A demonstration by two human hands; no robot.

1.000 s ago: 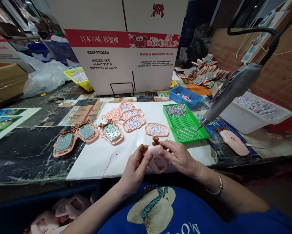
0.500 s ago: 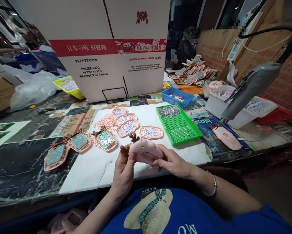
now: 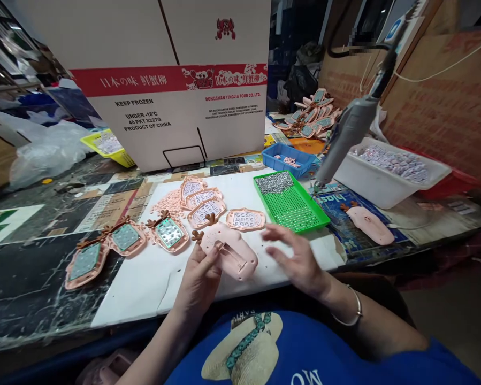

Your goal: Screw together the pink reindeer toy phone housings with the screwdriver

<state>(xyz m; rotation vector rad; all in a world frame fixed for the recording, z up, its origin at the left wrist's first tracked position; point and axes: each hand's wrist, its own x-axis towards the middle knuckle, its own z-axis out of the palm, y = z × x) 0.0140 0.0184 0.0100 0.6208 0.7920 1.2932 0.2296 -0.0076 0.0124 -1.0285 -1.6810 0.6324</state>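
My left hand [image 3: 200, 275] grips a pink plastic toy casing [image 3: 232, 251] with brown antlers, its back and a long slot facing up. Off to the casing's right, my right hand [image 3: 294, 259] is raised with its fingers apart and nothing in them. Beyond the hands, a green tray [image 3: 290, 206] holds many small screws. A grey electric screwdriver [image 3: 344, 136] hangs tip down near the tray's right side. Several pink shells with keypads [image 3: 246, 219] lie on the white sheet [image 3: 139, 289], and a few with green circuit boards [image 3: 170, 232] lie to the left.
A large white carton [image 3: 176, 123] stands at the back. To the right are a white bin of small parts [image 3: 384, 187] and another pink antlered toy [image 3: 371, 224]. A blue basket [image 3: 288, 160] sits behind the tray, with piled shells [image 3: 310, 115] farther back.
My right hand has let go of the casing and moved right, its fingers opening. The casing has turned in my left hand. The screwdriver has swung left towards the green tray.
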